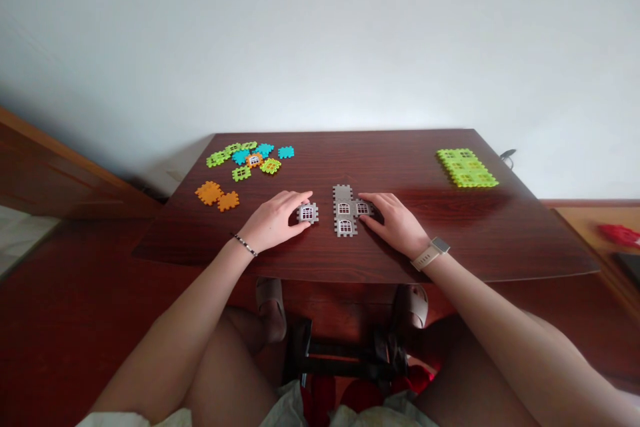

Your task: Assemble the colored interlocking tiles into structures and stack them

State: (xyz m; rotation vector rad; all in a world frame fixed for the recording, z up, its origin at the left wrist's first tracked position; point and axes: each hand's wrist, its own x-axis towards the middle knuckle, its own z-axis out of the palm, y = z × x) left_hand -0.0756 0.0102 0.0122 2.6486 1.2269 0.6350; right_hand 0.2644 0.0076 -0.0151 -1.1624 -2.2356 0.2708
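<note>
Seen from the head camera, a dark reddish-brown **bench** (400, 160) with a polished, wood-grained top is spread across the middle of the view. Interlocking plastic tiles with notched, castellated edges are laid flat on it.

Near the front edge, a square grey window tile (307, 213) is gripped by the left hand (274, 220), with the fingers over its far side and the thumb along its near side. Its white-framed window is left showing. Just to the right, a flat grey tile assembly (344, 210) is laid out as a column with a tile joined at its right side, and windows are moulded into several of its squares. The fingers of the right hand (393, 221) are spread over that side tile, but whether it is pinched or only pressed cannot be told. A narrow strip of bench separates the held tile from the assembly.

Towards the far left corner, a cluster of loose tiles (245, 160) in lime, cyan and orange is scattered, and two orange tiles (217, 195) lie nearer the left edge. A lime-green panel (467, 168) of joined tiles lies near the far right corner.

A beaded bracelet (245, 245) is worn on the left wrist, and a wristwatch (431, 253) with a pale strap on the right. A red object (619, 235) is cut off by the right border and is too blurred to identify.
</note>
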